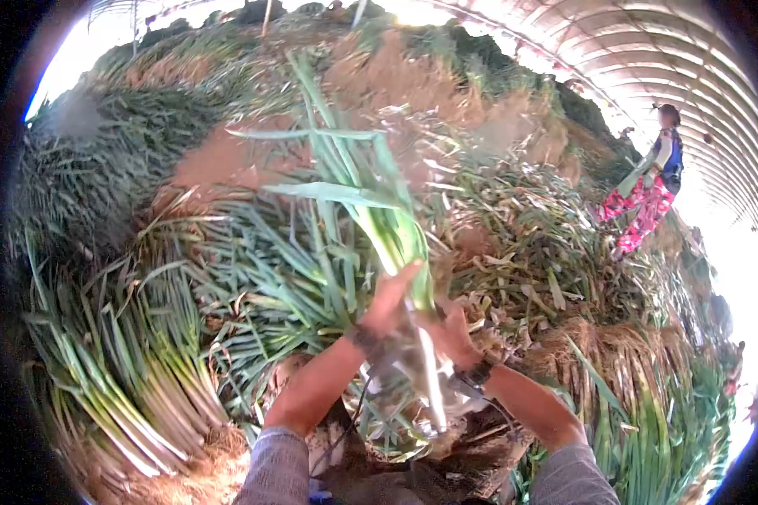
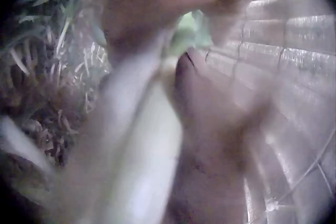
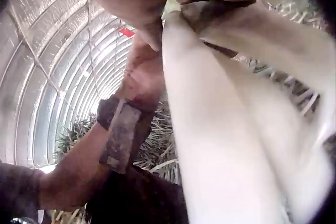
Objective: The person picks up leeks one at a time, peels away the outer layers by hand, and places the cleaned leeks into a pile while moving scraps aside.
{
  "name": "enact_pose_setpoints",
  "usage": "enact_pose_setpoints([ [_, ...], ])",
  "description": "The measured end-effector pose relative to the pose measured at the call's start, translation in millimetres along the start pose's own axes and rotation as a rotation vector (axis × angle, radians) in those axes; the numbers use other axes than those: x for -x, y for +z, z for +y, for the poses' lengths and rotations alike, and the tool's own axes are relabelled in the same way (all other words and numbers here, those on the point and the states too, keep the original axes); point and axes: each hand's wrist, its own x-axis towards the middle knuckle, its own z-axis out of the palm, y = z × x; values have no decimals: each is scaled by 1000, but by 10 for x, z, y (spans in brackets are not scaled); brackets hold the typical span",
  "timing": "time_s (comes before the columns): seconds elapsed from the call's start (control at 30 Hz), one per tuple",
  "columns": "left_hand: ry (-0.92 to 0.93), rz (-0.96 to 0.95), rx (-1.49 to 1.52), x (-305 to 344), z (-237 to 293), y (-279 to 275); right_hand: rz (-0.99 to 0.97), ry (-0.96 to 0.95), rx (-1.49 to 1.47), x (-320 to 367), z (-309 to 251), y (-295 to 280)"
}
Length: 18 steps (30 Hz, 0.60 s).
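At the near left we see a row of leeks [image 1: 156, 400] laid side by side, white ends near and leaves far, an alignment that probably keeps the stalks from tangling. Beyond it, at the far left, spreads a dark green heap [image 1: 101, 172], and to the right of the row lie loose green leaves [image 1: 265, 273]. In the middle our left hand [image 1: 387, 301] grips the leek [image 1: 406, 240], thumb and fingers closed round the stem; in the left wrist view it is blurred, so we cannot tell each finger's place. The leek stands tilted in the air just in front of us, leaves up and far, white end down and near; we take it to be held there to keep its length off the litter. Just to the right, our right hand [image 1: 452, 337] pinches the pale part, close beside the left, perhaps so that one hand steadies the stem against the other. Whether the white strips beside it are sheath or further stalks, we cannot tell. Farther right are leafy scraps [image 1: 547, 252], then at the near right a rooted bundle [image 1: 640, 362], roots far and leaves near. At the far right a person [image 1: 670, 160] in patterned trousers stands beneath the arched roof [image 1: 648, 55].
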Motion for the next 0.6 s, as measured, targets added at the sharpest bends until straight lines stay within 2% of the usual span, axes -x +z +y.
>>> enact_pose_setpoints([
  [0.03, -7, -41, 59, -137, -113, -219, -52, 16, 246, -160, 287, -33],
  [0.1, -91, 134, 71, -260, -177, -403, -42, -82, 85, -239, 497, 52],
  [0.17, -95, 238, 37, -136, -7, -367, -38, -52, 109, -288, 495, 43],
  [0.23, 39, 61, 181, -173, -14, -494, -20, -17, 141, -297, 445, 10],
  [0.27, 217, 53, 78, -343, -166, -707, 13, -21, 98, -302, 365, -6],
  [0.3, 275, 65, 84, -296, -111, -700, 56, -28, 56, -297, 274, -72],
  [0.33, 333, 78, 89, -258, -53, -694, 78, 39, 322, -317, 149, -255],
  [0.37, 263, 117, 198, -57, 181, -542, 132, 31, 335, -392, 145, -545],
  [0.4, 267, 87, 215, -96, 216, -646, 221, 29, 400, -508, 236, -916],
  [0.43, 271, 65, 229, -126, 231, -740, 319, -30, 488, -535, 226, -1289],
  [0.5, 157, 161, 150, 69, 448, -631, 531, -194, 691, -557, 147, -1924],
  [0.53, 173, 181, 164, 53, 409, -621, 699, -337, 1052, -577, 150, -2010],
  [0.6, 184, 184, 198, 37, 278, -568, 648, -76, 1216, -450, -242, -1690],
])
